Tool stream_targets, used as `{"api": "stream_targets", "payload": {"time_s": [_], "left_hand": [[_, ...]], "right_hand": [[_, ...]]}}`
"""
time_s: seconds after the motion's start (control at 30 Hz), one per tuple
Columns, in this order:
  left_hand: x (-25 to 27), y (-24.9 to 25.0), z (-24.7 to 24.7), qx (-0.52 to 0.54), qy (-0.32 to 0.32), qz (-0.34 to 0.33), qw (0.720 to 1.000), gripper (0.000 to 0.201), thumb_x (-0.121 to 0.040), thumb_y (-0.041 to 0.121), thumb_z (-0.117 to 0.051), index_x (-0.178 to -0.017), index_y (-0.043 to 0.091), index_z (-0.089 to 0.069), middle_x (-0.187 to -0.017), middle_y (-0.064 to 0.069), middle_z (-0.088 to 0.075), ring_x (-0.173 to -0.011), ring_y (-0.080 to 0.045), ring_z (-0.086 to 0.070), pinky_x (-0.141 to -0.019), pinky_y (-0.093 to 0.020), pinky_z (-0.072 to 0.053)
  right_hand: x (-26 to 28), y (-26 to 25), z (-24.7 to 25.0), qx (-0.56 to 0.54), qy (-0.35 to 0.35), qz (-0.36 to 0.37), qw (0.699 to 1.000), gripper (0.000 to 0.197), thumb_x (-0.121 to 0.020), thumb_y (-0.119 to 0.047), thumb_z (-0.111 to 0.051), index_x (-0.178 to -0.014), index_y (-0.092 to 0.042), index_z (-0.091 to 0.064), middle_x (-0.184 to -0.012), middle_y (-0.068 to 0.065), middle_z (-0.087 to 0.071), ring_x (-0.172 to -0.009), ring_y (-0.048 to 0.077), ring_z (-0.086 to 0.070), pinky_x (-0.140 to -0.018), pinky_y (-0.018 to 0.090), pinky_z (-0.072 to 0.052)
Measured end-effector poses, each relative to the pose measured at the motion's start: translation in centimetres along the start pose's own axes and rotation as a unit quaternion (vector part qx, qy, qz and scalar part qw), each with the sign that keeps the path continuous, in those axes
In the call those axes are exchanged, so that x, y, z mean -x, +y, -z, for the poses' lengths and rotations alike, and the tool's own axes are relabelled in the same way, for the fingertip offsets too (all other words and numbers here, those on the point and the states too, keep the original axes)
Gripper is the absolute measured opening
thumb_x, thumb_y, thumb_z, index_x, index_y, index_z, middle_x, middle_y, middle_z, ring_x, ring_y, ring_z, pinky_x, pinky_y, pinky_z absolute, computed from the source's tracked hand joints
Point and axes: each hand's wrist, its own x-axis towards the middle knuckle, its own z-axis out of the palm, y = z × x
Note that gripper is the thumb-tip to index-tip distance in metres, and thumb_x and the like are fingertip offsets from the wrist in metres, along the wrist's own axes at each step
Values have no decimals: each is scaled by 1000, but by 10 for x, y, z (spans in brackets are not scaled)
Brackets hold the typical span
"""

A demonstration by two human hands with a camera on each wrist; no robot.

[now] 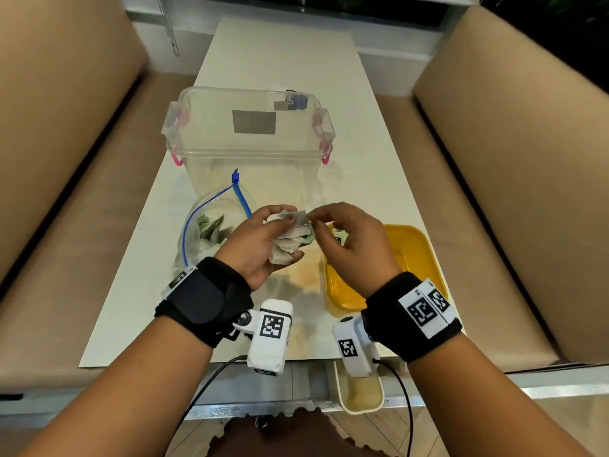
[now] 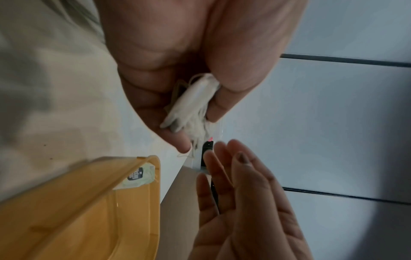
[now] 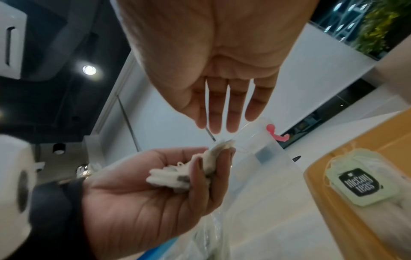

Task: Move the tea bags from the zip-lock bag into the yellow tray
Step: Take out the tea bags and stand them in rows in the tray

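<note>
Left hand (image 1: pixel 260 245) above table (image 1: pixel 280 61), grip curled round bunch of tea bags (image 1: pixel 291 240), thumb pressing on top. Right hand (image 1: pixel 349 239) just beside it, fingers straight and relaxed in wrist view, fingertips (image 3: pixel 219 126) at bunch's paper tag; whether they actually pinch it, cannot tell. Yellow tray (image 1: pixel 412 255) under and beyond right grip, one tea bag (image 3: pixel 360 184) already lying inside. Zip-lock bag (image 1: pixel 204 225) just left of left grip, mouth open, more bags inside. Clear storage box (image 1: pixel 247 133) beyond both grips.
</note>
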Motion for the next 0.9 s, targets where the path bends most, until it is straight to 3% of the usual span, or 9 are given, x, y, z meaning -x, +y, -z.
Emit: {"api": "stream_targets", "payload": {"time_s": [0.07, 0.17, 0.23, 0.43, 0.63, 0.77, 0.83, 0.9], "left_hand": [[0, 0, -1, -34, -6, -9, 999, 14, -94, 9, -55, -104, 18, -61, -99, -8, -64, -74, -18, -64, -54, -26, -53], [0, 2, -2, -53, -9, -17, 998, 13, -94, 9, -56, -102, 18, -61, -95, -9, -65, -69, -16, -62, -51, -24, -50], [0, 3, -3, -54, -6, -13, 998, 11, -93, 13, -58, -102, 18, -60, -93, -10, -67, -68, -17, -61, -50, -23, -49], [1, 5, -2, -78, -14, -7, 997, 15, -87, 27, -66, -99, 18, -62, -81, -1, -65, -65, -12, -61, -49, -21, -47], [2, 6, 1, -127, -48, -37, 990, 40, -74, 29, -73, -107, 11, -60, -79, 1, -69, -69, -11, -62, -48, -18, -41], [2, 5, 2, -142, -51, -57, 987, 34, -66, 25, -76, -96, 15, -64, -77, -1, -67, -65, -9, -60, -52, -19, -43], [2, 3, 3, -143, -64, -66, 985, 23, -71, 18, -77, -91, 15, -67, -77, -3, -65, -64, -9, -56, -53, -19, -42], [0, 1, 4, -145, -38, -72, 986, 14, -80, 9, -73, -90, 13, -65, -73, -2, -64, -63, -11, -55, -53, -19, -43]], "right_hand": [[-5, 5, 3, 14, -19, -26, 999, 19, -88, -18, -61, -106, -20, -67, -103, -5, -65, -95, 8, -59, -83, 27, -50], [-7, 8, 5, 66, -93, 9, 993, 29, -83, -20, -68, -112, -23, -65, -108, -7, -61, -96, 2, -53, -81, 10, -42], [-8, 7, 6, 96, -111, 22, 989, 31, -83, -24, -70, -113, -24, -65, -108, -8, -61, -94, -2, -50, -79, 5, -37], [-7, 3, 6, 101, -106, -26, 989, 25, -87, -32, -65, -111, -24, -67, -103, -11, -68, -91, 4, -58, -79, 18, -45], [-9, 3, 3, 73, -55, -62, 994, 17, -91, -16, -53, -95, -18, -70, -85, -7, -71, -75, 5, -59, -69, 19, -46], [-12, 6, 1, 31, -56, -111, 992, 17, -91, -15, -53, -89, -15, -70, -85, 0, -69, -81, 15, -62, -73, 31, -50], [-12, 7, 0, 3, -52, -136, 989, 18, -92, -16, -54, -86, -13, -70, -80, 4, -68, -77, 18, -61, -69, 34, -49], [-12, 8, 0, -53, -48, -175, 982, 17, -92, -16, -56, -87, -8, -70, -77, 9, -69, -70, 20, -61, -63, 34, -49]]}}
